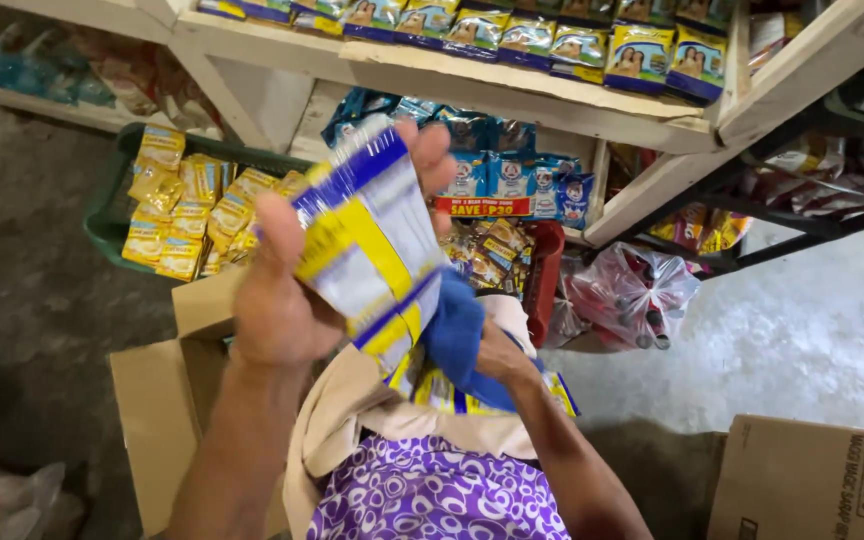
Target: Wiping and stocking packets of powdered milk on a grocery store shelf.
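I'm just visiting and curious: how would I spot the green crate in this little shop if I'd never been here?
Start at the long wooden shelf lined with packets along the top. Look down to its left end, on the grey floor behind the open cardboard box. There sits the green crate, the only green container, heaped with small yellow sachets; the bin further right is red.

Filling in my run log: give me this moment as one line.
left hand: holds sachet strip raised | right hand: holds blue cloth | below: open cardboard box | behind: green crate, wooden shelf
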